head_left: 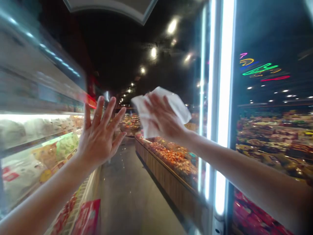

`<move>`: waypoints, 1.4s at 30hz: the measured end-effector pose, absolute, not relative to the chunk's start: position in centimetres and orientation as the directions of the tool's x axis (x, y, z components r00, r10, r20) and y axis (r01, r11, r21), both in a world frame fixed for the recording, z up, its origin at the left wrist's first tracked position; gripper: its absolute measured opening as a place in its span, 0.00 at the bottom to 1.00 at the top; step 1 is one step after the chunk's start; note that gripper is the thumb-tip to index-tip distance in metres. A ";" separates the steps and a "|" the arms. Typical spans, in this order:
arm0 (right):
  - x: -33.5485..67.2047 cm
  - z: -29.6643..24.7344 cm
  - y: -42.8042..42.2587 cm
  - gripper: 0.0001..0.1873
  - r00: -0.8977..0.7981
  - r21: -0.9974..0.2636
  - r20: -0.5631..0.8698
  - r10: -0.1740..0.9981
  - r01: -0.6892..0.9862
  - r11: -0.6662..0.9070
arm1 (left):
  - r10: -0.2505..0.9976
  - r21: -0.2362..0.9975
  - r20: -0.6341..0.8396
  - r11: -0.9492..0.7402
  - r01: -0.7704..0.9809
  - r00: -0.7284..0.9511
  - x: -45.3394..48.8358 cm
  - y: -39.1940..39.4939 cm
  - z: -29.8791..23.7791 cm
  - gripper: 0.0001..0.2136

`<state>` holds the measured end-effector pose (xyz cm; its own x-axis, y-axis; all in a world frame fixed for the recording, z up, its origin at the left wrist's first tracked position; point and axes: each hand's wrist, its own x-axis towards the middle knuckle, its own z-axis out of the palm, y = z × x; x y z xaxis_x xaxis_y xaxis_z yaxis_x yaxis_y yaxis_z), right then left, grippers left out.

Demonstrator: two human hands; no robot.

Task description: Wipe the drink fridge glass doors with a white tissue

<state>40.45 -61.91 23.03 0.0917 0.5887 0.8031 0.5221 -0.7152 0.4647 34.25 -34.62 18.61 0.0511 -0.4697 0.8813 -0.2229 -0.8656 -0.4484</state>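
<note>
My right hand [161, 119] lies spread over a thin white cloth [179, 106], holding it flat beneath the palm and fingers. Motion smears both the hand and the cloth. To the left, my left hand [99, 138] is raised palm away from me, its fingers stretched and spread with nothing in them. Both hands are at about the same height in front of me. A clear pane seems to stand before them, but whether the left palm touches it I cannot tell.
Bright vertical light strips [223, 107] rise beside my right forearm. Lit shelves [41, 140] of packaged goods line the left. A red package [86, 217] is low down. Beyond, a wood-panelled display bin [166, 173] runs along a grey floor [122, 189].
</note>
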 end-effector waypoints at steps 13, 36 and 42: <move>37.8 19.0 -49.8 0.36 0.120 0.436 0.799 0.589 0.557 -0.706 | -0.351 -0.325 0.914 -0.934 -0.150 0.203 31.0 -22.6 13.7 0.39; 33.0 -4.9 -30.3 0.32 0.081 0.478 0.609 0.789 0.756 -0.446 | -0.131 -0.084 0.958 -0.979 -0.188 0.257 26.6 -10.1 -3.1 0.43; 33.2 -7.9 -29.4 0.37 0.311 0.240 0.813 0.492 0.590 -0.771 | -0.065 0.007 0.932 -0.981 -0.195 0.358 25.8 -10.0 -10.9 0.44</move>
<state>33.22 -29.38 -7.94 0.3113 0.4916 0.8133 0.5900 -0.7709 0.2402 25.75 -10.01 -10.90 0.3576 -0.0647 0.9316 -0.1951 -0.9808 0.0068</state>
